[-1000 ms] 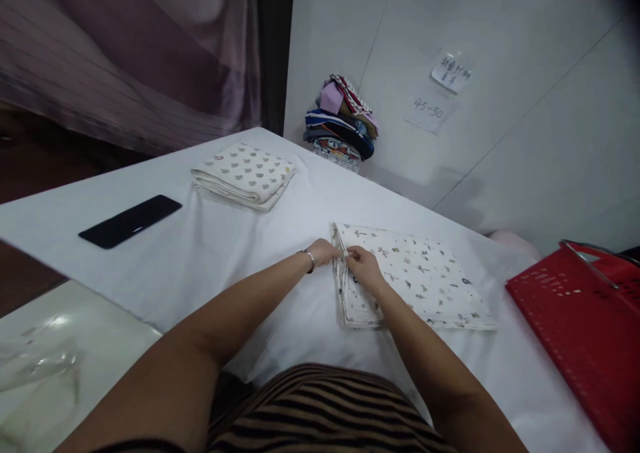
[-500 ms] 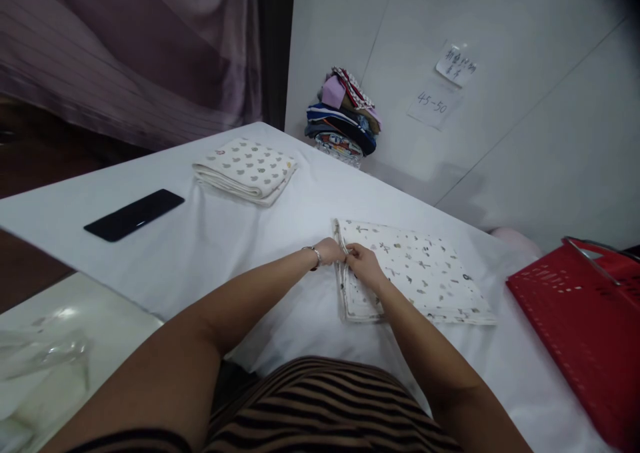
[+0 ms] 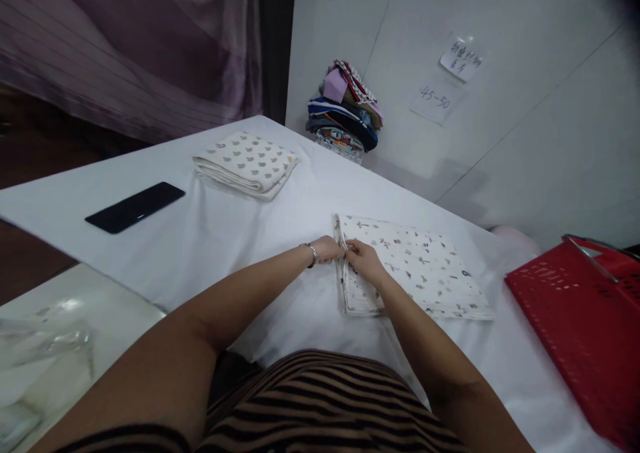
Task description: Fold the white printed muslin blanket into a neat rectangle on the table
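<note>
A folded white cloth with small printed figures [image 3: 425,266] lies flat in front of me on the white-covered table. My left hand [image 3: 327,249] is closed at its left edge, fingers pinching the layers there. Right beside it, my right hand [image 3: 364,262] grips the same edge from above, fingertips bent in close to those of the left. The layered edge shows as several stacked folds between and below the hands. A second folded white cloth with a grey leaf-like print [image 3: 253,163] rests farther off to the left, apart from both hands.
A black phone [image 3: 136,207] lies on the table [image 3: 215,239] at the left. A red plastic basket [image 3: 580,326] stands at the right. Folded clothes [image 3: 345,109] are stacked by the wall at the back. Clear plastic bags [image 3: 50,353] lie on a lower surface at left.
The view has tilted slightly, so everything sits a little higher. Both hands stay at the cloth's left edge, their fingers shifting only slightly.
</note>
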`<state>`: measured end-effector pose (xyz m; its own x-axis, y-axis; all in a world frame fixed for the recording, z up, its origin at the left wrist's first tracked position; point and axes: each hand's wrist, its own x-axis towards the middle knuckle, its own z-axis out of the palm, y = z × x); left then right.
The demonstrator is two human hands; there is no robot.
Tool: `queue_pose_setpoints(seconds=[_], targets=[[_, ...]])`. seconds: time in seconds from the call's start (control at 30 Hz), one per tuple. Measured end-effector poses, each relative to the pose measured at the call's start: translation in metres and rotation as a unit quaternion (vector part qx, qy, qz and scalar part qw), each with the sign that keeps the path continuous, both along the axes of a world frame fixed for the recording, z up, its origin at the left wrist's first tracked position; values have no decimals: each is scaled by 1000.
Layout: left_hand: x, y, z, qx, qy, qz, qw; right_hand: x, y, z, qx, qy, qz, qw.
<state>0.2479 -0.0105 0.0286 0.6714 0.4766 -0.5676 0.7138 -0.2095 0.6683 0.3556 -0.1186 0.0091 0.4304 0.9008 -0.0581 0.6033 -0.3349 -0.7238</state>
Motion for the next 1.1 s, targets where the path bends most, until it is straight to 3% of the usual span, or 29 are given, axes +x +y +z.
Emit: queue_pose_setpoints(seconds=[0.17,0.5,0.67,0.87,1.1], targets=[[-2,-11,8,13,3,-26,1000,0,-14,2,9,19,-8,1000],[-5,-31,17,-3,9,-41,999,-4,-35,4,56,230,-42,971],[-10,-33,16,-22,19,-33,999,-7,-44,6,98,245,-40,964],[-13,-32,7,-18,27,-16,999,-5,-59,-4,108,234,-57,964],[-17,-52,12,1,-2,-41,999,-11,-67,-9,98,240,-15,966]])
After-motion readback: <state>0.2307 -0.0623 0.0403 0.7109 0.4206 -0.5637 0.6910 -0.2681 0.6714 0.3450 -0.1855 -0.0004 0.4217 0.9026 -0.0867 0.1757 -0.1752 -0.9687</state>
